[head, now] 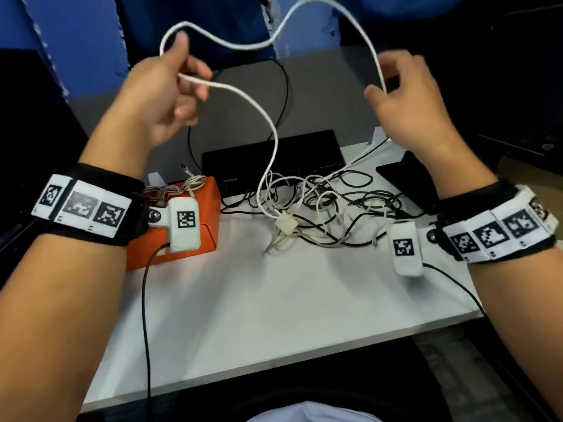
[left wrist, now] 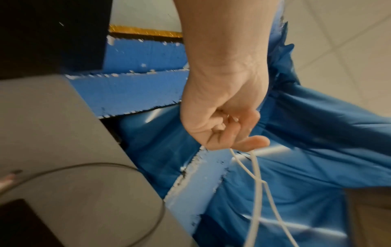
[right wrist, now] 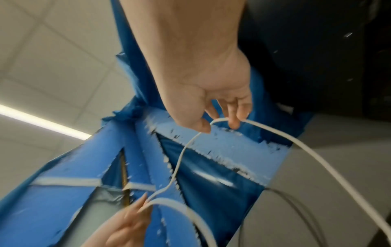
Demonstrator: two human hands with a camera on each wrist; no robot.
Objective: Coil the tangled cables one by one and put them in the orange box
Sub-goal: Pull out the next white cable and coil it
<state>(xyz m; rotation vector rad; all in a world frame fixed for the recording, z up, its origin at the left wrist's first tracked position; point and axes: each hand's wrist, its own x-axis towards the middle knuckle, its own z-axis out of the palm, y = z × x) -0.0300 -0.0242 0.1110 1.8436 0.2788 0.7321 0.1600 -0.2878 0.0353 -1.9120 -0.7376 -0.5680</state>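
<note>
The white cable [head: 275, 41] is pinched between curled fingers [head: 195, 67] of the left hand [head: 158, 95], where a first small loop is gathered. It is pinched again between the thumb and fingers [head: 393, 83] of the right hand [head: 408, 111]. Both hands are raised well above the tabletop [head: 274, 293], probably so the held length hangs free of the tangle [head: 323, 208] and can be coiled without snagging. The cable is thin, pale and limp; it arches between the hands, and both ends drop into the mixed black and white pile. The orange box [head: 195, 226] stands beside the pile, to its left, with some wire already lying in it.
</note>
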